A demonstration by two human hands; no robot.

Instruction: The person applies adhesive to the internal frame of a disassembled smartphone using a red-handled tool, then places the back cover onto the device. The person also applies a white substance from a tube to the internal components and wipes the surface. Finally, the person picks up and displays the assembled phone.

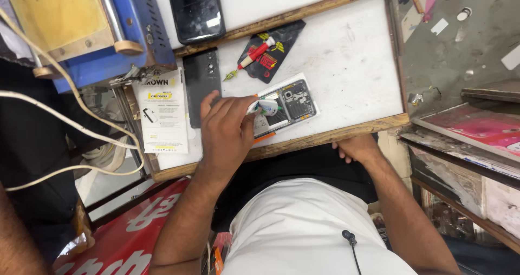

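My left hand (226,129) rests on the white work board (346,58) and pinches a small white tube (266,107) with a green band over an opened phone (287,106), whose inner parts are exposed. My right hand (356,148) is below the board's wooden front edge, fingers curled against it, holding nothing I can see. A red-handled tool (253,58) lies on a black packet (273,50) just beyond the opened phone.
A dark back cover (201,80) and a white printed packet (161,115) lie at the left of the board. Another black phone (196,10) lies farther back. A blue and yellow machine (81,26) stands at the upper left, with white cables (65,123) hanging. Cluttered shelves (471,129) are at the right.
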